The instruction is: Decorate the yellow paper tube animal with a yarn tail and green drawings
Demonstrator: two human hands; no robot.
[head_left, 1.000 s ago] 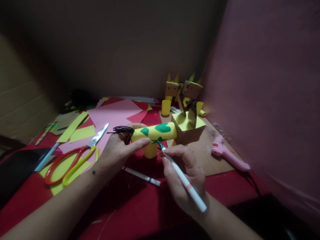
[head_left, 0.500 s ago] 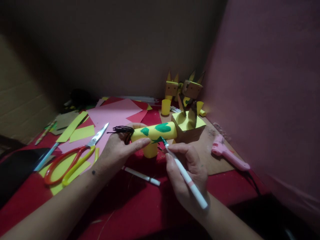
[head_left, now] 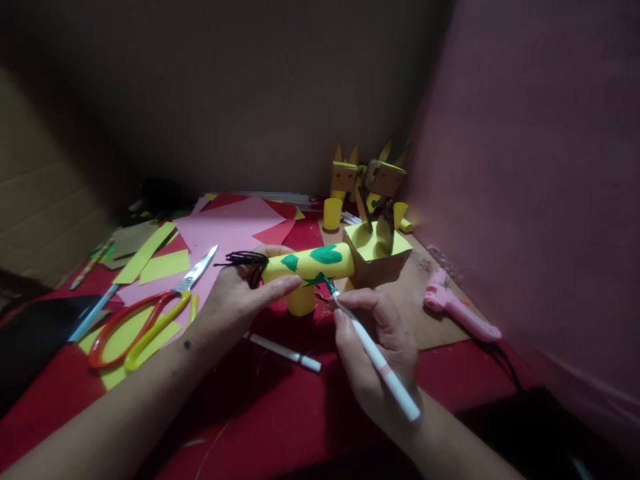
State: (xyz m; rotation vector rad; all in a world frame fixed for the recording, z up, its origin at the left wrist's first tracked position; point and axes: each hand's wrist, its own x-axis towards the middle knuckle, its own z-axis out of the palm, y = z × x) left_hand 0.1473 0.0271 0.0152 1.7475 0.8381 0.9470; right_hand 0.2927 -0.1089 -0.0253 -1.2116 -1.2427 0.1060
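My left hand (head_left: 250,290) is closed round the tail end of a yellow paper animal figure (head_left: 305,265), thumb along its near side. Its tube body bears green patches, black strands hang from the left end, and a cardboard box head (head_left: 377,257) with two upright ears is on the right. A yellow tube leg (head_left: 301,301) shows below the body. Between thumb and fingers, my right hand (head_left: 377,340) pinches a white marker (head_left: 373,353) with a green tip. That tip touches or nearly touches the lower green patch on the body.
Scissors (head_left: 150,320) with red and yellow handles lie on coloured paper at left. Another marker (head_left: 285,351) rests on the red tablecloth (head_left: 280,413). A pink glue gun (head_left: 457,308) lies on cardboard at right. Two box-headed figures (head_left: 344,177) stand at the back beside a yellow tube (head_left: 332,214).
My right hand and the marker have shifted very slightly right and down. The lower green patch looks a little fuller. My left hand and the figure stay put.
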